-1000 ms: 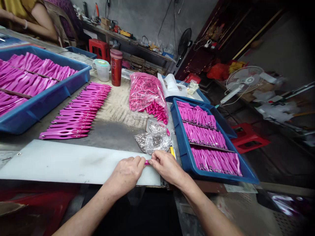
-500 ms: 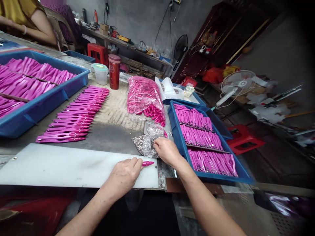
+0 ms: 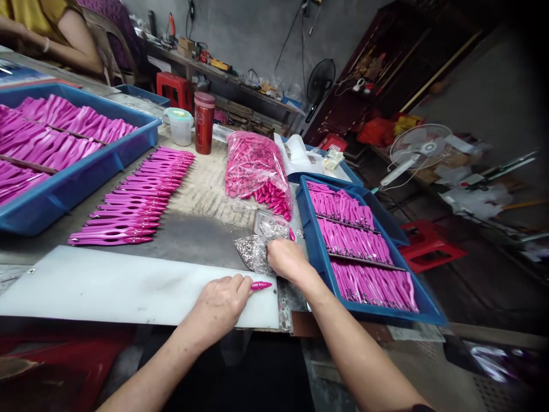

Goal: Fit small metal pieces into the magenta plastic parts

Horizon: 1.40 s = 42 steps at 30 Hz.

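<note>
L hand (image 3: 223, 300) has pink piece (image 3: 261, 285) pinched w/ its fingers over white board (image 3: 128, 286), R hand (image 3: 286, 258) is at bag (image 3: 259, 255) of metal bits (image 3: 246, 250), fingers hidden so can't tell grip, & a hard tug could spill bits.

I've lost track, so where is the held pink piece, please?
In the head view, the pink piece juts from the left hand at the white board's right end.

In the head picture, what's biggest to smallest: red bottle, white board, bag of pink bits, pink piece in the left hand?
1. White board
2. Bag of pink bits
3. Red bottle
4. Pink piece in the left hand
</note>
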{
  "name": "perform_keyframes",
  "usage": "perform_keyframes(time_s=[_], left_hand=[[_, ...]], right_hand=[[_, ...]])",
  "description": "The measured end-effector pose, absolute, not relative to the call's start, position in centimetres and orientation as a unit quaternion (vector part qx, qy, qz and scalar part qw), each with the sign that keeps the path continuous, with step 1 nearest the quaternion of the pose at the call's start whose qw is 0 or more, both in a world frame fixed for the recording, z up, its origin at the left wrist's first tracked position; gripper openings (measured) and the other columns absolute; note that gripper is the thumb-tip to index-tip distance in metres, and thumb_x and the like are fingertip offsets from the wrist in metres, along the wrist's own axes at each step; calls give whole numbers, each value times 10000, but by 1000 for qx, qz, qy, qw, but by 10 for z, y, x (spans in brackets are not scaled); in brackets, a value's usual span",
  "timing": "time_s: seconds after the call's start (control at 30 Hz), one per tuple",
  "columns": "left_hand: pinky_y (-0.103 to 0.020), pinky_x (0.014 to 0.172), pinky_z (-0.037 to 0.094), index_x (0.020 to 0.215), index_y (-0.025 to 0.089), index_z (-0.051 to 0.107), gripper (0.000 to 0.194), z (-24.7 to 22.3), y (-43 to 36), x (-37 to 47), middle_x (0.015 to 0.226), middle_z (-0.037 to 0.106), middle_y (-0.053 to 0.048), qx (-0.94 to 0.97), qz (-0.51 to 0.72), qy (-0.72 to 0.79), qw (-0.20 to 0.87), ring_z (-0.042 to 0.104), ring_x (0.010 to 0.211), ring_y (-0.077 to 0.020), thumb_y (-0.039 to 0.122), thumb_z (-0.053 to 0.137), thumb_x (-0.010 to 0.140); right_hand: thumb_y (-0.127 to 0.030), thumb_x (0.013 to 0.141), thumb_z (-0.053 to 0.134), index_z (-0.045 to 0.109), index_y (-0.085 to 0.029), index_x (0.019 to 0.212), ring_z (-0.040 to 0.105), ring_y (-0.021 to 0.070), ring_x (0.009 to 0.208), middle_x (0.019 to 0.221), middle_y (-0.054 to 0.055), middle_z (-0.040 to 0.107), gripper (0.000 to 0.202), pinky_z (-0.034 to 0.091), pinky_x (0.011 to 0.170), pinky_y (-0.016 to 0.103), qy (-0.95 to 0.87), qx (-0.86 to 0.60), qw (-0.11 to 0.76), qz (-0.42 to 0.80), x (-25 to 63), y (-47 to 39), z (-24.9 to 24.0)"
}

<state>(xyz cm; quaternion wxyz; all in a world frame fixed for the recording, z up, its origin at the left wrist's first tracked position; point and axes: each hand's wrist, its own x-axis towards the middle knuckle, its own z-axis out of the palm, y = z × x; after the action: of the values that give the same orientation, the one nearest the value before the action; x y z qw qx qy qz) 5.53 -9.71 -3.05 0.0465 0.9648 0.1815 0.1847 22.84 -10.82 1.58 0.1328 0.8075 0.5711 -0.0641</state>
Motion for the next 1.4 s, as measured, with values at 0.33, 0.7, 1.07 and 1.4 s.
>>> perform_keyframes(time_s=[0.33, 0.7, 1.07, 1.4], left_hand=[[-257, 523, 384, 767, 178, 464, 143, -30, -97, 55, 657, 499, -5, 964, 184, 180, 66, 514, 592, -148, 179, 357, 861], [-257, 518, 389, 763, 173, 468, 175, -26, -98, 55, 650, 503, -8, 964, 176, 187, 72, 514, 583, -146, 189, 331, 870], [-257, 532, 402, 781, 180, 467, 162, -26, -98, 56, 667, 517, -7, 967, 153, 194, 66, 527, 601, -150, 192, 332, 869], [-266, 535, 409, 784, 176, 470, 155, -25, -99, 55, 670, 517, -13, 970, 140, 191, 60, 526, 603, -158, 174, 337, 864]], right_hand=[[-104, 772, 384, 611, -114, 797, 597, 206, 763, 808, 134, 644, 228, 381, 634, 266, 595, 799, 67, -55, 232, -119, 24], [-159, 784, 412, 468, -176, 635, 453, 101, 603, 623, -26, 502, 160, 338, 560, 203, 603, 736, -238, -194, 214, -165, 29], [-133, 791, 410, 473, -178, 649, 480, 124, 655, 662, 2, 514, 162, 368, 583, 224, 621, 721, -239, -191, 198, -177, 14], [-143, 813, 388, 504, -170, 682, 500, 135, 660, 683, 23, 525, 178, 374, 617, 240, 648, 728, -175, -140, 196, -177, 7]])
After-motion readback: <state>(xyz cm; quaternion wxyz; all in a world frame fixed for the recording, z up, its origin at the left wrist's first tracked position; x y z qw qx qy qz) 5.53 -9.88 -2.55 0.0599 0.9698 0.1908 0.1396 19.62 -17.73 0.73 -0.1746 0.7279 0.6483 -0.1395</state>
